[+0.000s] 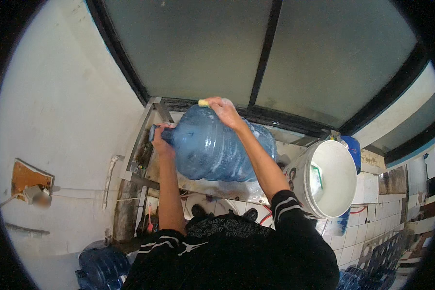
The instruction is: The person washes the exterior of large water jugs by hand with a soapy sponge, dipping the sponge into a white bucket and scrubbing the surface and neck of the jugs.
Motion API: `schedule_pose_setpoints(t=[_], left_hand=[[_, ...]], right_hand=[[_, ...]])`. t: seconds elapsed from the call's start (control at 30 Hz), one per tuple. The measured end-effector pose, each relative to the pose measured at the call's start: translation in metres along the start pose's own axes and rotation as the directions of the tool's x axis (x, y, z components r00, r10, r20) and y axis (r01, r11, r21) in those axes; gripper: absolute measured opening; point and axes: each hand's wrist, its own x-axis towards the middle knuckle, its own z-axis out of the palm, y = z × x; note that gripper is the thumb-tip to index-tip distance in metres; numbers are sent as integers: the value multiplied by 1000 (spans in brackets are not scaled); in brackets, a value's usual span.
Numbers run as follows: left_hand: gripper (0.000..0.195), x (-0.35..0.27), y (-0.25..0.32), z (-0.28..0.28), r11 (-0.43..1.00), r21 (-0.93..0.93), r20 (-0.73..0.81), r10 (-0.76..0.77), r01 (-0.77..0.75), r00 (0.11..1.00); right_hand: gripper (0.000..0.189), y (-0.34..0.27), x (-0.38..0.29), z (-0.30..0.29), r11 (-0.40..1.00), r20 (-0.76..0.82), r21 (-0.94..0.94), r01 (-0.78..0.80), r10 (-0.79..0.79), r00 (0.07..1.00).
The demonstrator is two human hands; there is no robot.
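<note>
A large blue plastic water-cooler bottle (203, 145) lies on its side on a wet metal-topped bench (217, 190), its neck pointing left. Suds streak its ribbed body. My left hand (162, 139) is wrapped around the bottle's neck. On the upper far side of the bottle, my right hand (223, 110) presses a yellow sponge (203, 103) near the shoulder; foam clings to the back of that hand. Most of the sponge is hidden under my fingers.
A white bucket (333, 179) with a green-edged item inside stands right of the bottle, a blue container (352, 152) behind it. Black-framed frosted glass panels (203, 47) rise behind the bench. More blue bottles (103, 266) sit lower left. A white wall (65, 108) bounds the left.
</note>
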Motion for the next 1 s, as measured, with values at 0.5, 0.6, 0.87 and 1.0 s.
schedule_pose_setpoints(t=[0.5,0.6,0.87,1.0], left_hand=[[6,11,3,8,991,131,-287,69,-32,955],[6,5,-2,14,989,143,-336,88,-42,938],[11,26,2,-25,984,177,-460,82,0,884],[13,24,11,-40,983,181,-308,46,12,950]], right_hand=[[31,-26,-54,22,936,-268,-274,-223,148,952],[35,32,-44,-12,827,-174,-448,-340,292,940],[55,28,-219,66,782,-479,-516,-349,74,874],[52,25,-200,48,687,-484,-556,-467,189,854]])
